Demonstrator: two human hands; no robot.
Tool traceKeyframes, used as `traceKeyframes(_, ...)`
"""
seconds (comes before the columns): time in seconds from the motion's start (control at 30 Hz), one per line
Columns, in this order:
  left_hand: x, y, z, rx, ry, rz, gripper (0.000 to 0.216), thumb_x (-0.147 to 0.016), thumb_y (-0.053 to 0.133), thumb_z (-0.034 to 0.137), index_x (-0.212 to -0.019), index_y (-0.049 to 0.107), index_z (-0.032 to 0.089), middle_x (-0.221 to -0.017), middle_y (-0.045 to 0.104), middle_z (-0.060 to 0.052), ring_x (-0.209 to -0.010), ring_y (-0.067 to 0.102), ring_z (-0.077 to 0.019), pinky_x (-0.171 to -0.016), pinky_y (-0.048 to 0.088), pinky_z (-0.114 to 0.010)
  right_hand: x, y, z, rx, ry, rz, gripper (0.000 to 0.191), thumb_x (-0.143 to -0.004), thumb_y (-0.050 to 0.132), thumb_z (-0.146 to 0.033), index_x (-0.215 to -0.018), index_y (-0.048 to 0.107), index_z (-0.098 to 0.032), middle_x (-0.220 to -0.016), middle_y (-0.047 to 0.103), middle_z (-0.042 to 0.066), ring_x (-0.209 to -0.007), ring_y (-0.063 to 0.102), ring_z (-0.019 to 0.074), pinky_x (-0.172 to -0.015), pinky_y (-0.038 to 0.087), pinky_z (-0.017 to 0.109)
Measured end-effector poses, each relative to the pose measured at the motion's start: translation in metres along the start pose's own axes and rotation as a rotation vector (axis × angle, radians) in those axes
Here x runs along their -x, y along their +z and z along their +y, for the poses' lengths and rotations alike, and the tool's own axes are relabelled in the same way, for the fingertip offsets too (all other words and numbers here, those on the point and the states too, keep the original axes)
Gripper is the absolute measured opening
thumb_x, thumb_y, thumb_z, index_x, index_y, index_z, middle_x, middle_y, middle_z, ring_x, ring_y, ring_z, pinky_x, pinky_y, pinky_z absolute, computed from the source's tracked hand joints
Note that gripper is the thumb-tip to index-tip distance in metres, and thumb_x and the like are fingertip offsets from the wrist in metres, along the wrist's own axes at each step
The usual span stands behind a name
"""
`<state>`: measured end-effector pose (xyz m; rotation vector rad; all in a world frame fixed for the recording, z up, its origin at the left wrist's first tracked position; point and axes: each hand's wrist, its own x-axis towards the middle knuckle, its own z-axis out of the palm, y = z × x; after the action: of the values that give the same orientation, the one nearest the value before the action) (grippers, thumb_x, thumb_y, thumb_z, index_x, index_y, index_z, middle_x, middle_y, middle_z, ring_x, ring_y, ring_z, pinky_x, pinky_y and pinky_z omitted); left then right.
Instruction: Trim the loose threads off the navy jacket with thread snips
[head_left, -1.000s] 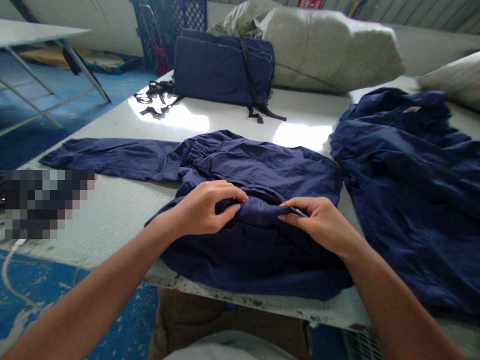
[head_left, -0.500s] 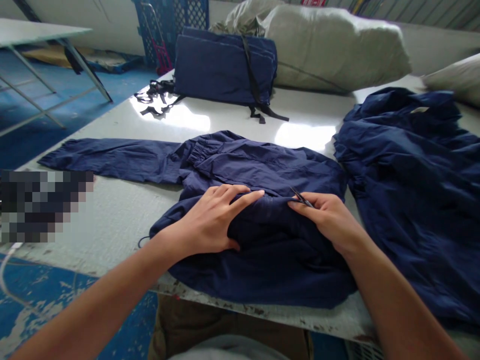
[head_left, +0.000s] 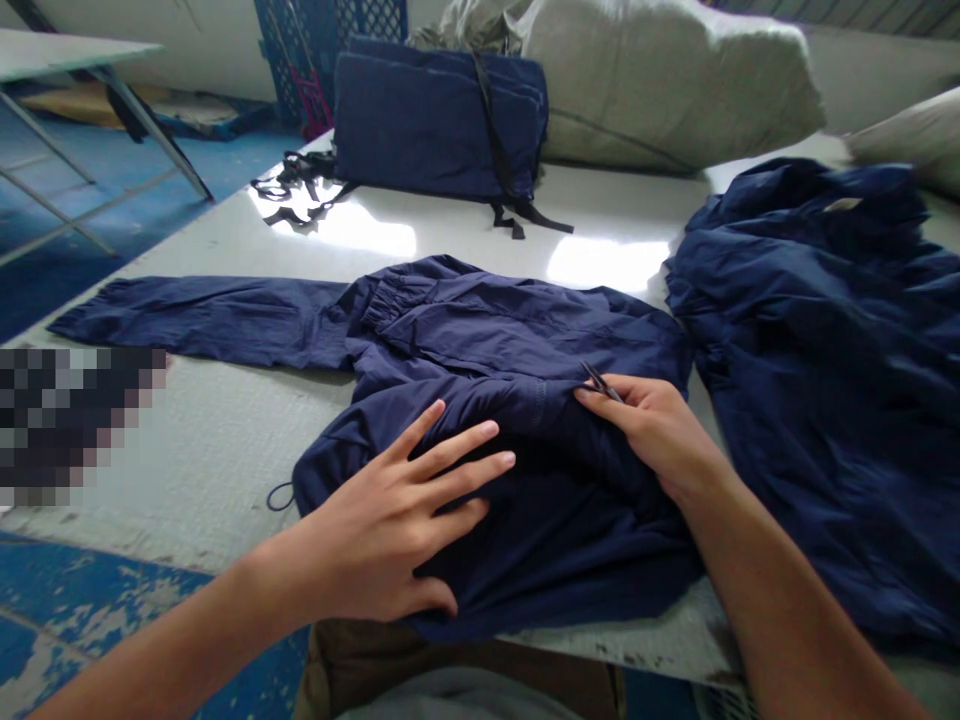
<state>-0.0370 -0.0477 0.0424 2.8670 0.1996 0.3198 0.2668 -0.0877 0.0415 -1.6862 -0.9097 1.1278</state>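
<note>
- brown trousers (head_left: pixel 465 670) of the person at the near edge of the white table (head_left: pixel 217 470), blue paint-worn floor (head_left: pixel 90 610) beside them
- left hand (head_left: pixel 382 525) pressed flat, fingers spread wide, on a navy jacket (head_left: pixel 517 480), holding nothing
- right hand (head_left: pixel 649 430) narrow, finger and thumb pinching small black snips (head_left: pixel 601 383) against the jacket's fabric
- jacket lies bunched on the table between both hands, one sleeve (head_left: pixel 202 320) stretched out flat to the left, a cord loop (head_left: pixel 280 496) at its edge
- blurred patch (head_left: pixel 67 425) on the table, left of the hands, too obscured to tell
- second navy jacket (head_left: pixel 817 380) heaped just right of the first
- farther on, a strapped navy bundle (head_left: pixel 431 115) with loose black straps (head_left: pixel 300 185)
- pale sacks (head_left: pixel 660 85) and a blue crate (head_left: pixel 330 50) behind it
</note>
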Motion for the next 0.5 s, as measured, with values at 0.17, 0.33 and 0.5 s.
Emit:
traceKeyframes(0.17, -0.005, 0.0, 0.014, 0.023, -0.036, 0.221, 0.025, -0.097, 0.069, 0.038, -0.107, 0.074, 0.015, -0.111, 0.08, -0.009, -0.115, 0.071, -0.0289, -0.115, 0.045, -0.05, 0.0, 0.0, 0.0, -0.015, -0.003, 0.007, 0.039, -0.061, 0.09, -0.057, -0.079, 0.083, -0.023, -0.079, 0.08, 0.004, -0.071, 0.07, 0.022, -0.067, 0.055, 0.031)
traceKeyframes(0.33, -0.039, 0.007, 0.027, -0.152, -0.365, 0.332, 0.02, -0.1, 0.061, 0.024, -0.087, 0.073, 0.015, -0.064, 0.071, -0.004, -0.055, 0.067, -0.0218, -0.053, 0.047, -0.034, 0.002, 0.001, -0.001, -0.01, -0.012, 0.004, 0.036, -0.062, 0.091, -0.053, -0.079, 0.082, -0.022, -0.079, 0.079, 0.003, -0.067, 0.067, 0.0189, -0.063, 0.053, 0.028)
traceKeyframes(0.5, -0.081, 0.021, 0.027, -0.185, -0.661, -0.011, 0.026, -0.099, 0.062, 0.029, -0.081, 0.073, 0.013, -0.064, 0.076, -0.013, -0.059, 0.076, -0.0318, -0.05, 0.047, -0.033, 0.003, 0.002, 0.002, 0.02, -0.039, 0.014, 0.039, -0.065, 0.088, -0.056, -0.08, 0.082, -0.021, -0.075, 0.077, 0.003, -0.068, 0.067, 0.0201, -0.063, 0.052, 0.029)
